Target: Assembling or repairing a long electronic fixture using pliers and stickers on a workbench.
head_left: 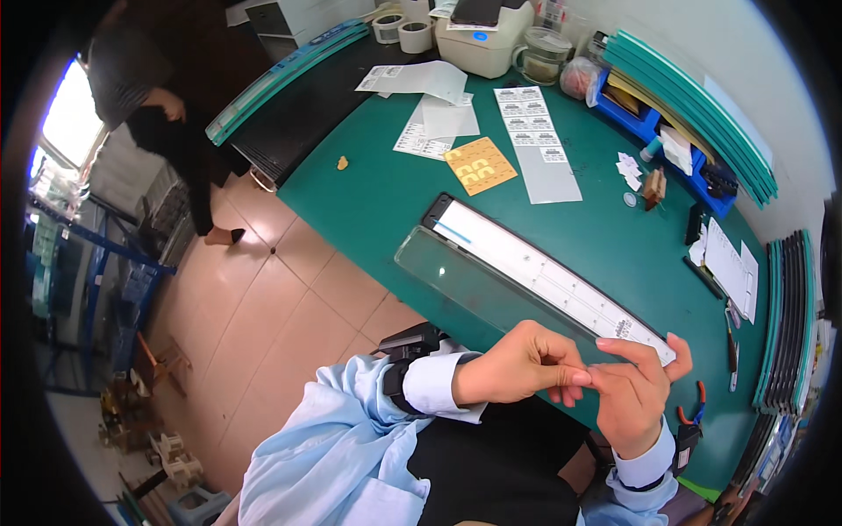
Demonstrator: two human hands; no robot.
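My left hand (533, 361) and my right hand (633, 386) meet above the near edge of the green table, fingertips pinched together. Whatever lies between them is too small to make out. Just beyond my hands is a long, narrow black case (491, 235) with a white panel (539, 270) inside. Small dark marks dot the panel, and a thin blue strip (453, 231) lies at its far end. A long clear cover (438, 263) rests alongside the case, on its left. My right fingers partly hide the case's near end.
Printed label sheets (548, 171) and a yellow sticker sheet (481, 167) lie farther back. Behind them stand a cream label printer (487, 44), tape rolls (415, 38) and a glass jar (541, 57). Blue bins (631, 118) line the right side; pliers (697, 405) lie nearby. A person (167, 114) stands at left.
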